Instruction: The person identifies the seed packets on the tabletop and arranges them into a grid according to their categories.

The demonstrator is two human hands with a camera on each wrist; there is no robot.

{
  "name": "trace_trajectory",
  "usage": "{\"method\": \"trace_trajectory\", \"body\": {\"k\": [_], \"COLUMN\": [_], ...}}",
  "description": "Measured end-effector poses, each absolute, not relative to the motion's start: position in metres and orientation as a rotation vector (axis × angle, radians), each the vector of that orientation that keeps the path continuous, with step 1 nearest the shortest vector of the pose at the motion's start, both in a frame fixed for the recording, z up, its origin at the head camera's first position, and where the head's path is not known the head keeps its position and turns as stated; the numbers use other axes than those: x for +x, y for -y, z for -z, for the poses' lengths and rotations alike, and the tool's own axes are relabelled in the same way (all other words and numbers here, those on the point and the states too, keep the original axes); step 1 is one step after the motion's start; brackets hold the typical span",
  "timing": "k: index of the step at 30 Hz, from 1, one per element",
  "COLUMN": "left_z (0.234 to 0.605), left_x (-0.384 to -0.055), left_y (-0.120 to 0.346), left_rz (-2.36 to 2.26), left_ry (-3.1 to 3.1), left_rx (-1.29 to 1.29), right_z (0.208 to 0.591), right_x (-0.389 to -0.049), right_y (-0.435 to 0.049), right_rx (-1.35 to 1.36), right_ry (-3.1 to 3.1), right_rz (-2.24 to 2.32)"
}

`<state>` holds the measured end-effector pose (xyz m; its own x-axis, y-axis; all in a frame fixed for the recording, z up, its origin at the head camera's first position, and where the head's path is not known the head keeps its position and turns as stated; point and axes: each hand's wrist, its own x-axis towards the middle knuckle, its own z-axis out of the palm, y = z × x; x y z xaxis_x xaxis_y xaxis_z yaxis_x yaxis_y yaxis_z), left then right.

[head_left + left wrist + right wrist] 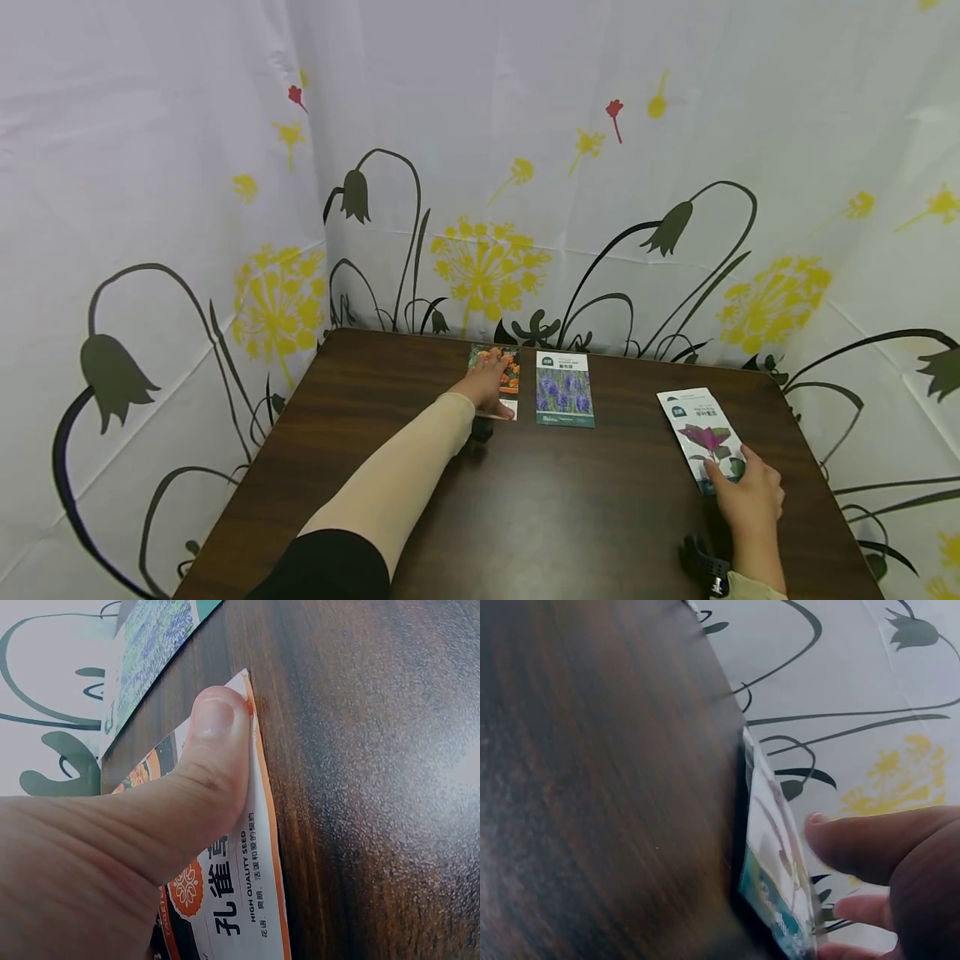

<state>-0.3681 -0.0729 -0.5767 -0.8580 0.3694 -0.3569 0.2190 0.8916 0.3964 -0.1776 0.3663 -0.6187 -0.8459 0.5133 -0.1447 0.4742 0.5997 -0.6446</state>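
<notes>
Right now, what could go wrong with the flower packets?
The orange-flower packet lies by the far edge of the table, so the left hand might nudge it over. The right hand is only at the near end of the magenta-flower packet, so that packet could slip or bend.

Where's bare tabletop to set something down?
Free: the front stretch of table between the left sleeve and right grip; also between the middle packet and right packet. Crowded: the back, where the left grip partly covers the orange packet beside the middle one.
</notes>
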Motion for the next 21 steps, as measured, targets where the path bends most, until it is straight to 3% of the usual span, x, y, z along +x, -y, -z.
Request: {"method": "trace_trajectory", "body": {"k": [21], "left_z": [0.583], "left_x": [-0.374], "left_y": [0.070], "left_rz": [-0.433], "left_ry": [-2.614], "left_rx": [0.407], "right_z": [0.617], "right_x": [-0.169], "right_y": [-0.363], "right_rx": [-0.765], "right_ry": [2.670], "right_rz": [-0.978]}}
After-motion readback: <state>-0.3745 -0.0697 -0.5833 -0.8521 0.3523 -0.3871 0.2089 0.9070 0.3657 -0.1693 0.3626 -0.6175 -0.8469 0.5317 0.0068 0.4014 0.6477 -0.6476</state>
